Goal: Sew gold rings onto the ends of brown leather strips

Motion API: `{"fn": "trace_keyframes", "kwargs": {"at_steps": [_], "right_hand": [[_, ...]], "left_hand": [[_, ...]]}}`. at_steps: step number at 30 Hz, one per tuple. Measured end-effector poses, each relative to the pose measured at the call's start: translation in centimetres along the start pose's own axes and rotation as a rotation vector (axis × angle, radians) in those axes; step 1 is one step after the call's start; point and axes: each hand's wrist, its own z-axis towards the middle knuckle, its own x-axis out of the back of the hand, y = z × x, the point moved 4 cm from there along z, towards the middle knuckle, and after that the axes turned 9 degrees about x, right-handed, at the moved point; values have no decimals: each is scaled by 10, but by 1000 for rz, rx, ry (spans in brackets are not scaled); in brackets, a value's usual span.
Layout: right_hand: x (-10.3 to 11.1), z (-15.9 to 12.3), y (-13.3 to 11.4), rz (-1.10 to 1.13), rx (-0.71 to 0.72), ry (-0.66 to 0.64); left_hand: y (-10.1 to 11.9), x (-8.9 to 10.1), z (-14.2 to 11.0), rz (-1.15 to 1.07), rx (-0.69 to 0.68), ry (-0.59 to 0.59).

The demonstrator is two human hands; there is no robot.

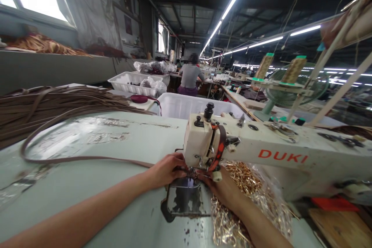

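A white sewing machine (200,139) marked DUKI stands before me, its needle and presser foot (191,173) above the metal plate. My left hand (169,169) is closed on a long brown strap (107,159) just left of the foot, fingertips bent beside the needle. From there the strap loops leftward over the table. On the other side of the foot, my right hand (216,184) reaches in with fingers together, partly covered by the machine head; what it pinches is hidden. Gold-coloured metal clasps (247,180) lie in a clear plastic bag beside and under my right forearm.
Brown straps (58,106) are piled on the table (95,190) at the left. Behind the machine are a white bin (186,102) and a dark red roll (138,99). Thread cones (293,70) and a fan (315,85) stand right. A co-worker (190,77) sits farther back.
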Motion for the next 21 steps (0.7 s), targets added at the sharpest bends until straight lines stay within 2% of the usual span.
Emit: {"fn": "trace_keyframes", "kwargs": {"at_steps": [9, 14, 17, 21], "right_hand": [[-1, 0, 2, 33, 31, 8], [1, 0, 3, 20, -39, -48], [-1, 1, 0, -35, -122, -60], [-6, 1, -9, -205, -262, -12]], "left_hand": [[5, 1, 1, -22, -9, -58], [3, 2, -3, 25, 61, -59], [20, 0, -20, 78, 117, -79], [56, -7, -49, 158, 184, -158]]}}
